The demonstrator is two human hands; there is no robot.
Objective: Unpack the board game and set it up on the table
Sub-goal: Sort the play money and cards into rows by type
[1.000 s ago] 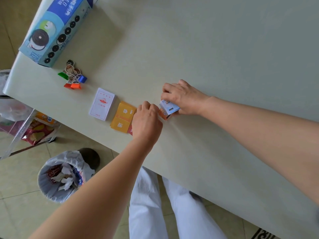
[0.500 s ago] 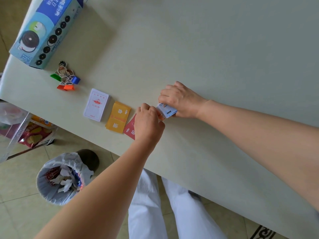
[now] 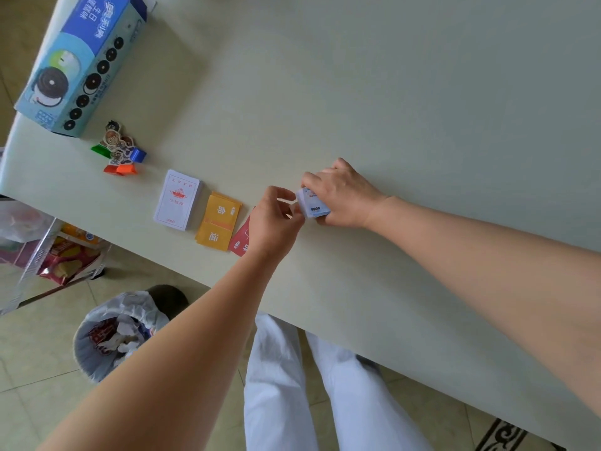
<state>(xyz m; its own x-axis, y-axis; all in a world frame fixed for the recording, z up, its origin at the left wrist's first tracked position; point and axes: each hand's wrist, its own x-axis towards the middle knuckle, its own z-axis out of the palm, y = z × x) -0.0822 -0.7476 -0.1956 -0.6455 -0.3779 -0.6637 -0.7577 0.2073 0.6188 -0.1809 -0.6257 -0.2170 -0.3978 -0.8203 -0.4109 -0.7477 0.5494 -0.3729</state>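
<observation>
At the near edge of the view, white trousers [image 3: 286,385] are seen on a tiled floor, with a lined waste bin [image 3: 110,333] to the left and a wire rack of snack packets [image 3: 61,255] beyond it. Above these, the pale table [image 3: 390,92] is reached by both forearms. A small stack of blue play money [image 3: 313,206] is held just above the tabletop near the front edge. It is gripped from the right by the right hand [image 3: 341,196], fingers curled over its top, and its left end is pinched by the curled fingertips of the left hand [image 3: 276,219]. Red cards [image 3: 240,239] are partly hidden under the left hand. Just beside them to the left lie orange cards [image 3: 218,222], then a white deck [image 3: 177,200]. Farther off, cardboard figures on coloured stands [image 3: 118,151] are clustered, and a blue game box [image 3: 78,60] lies at the far left corner.
</observation>
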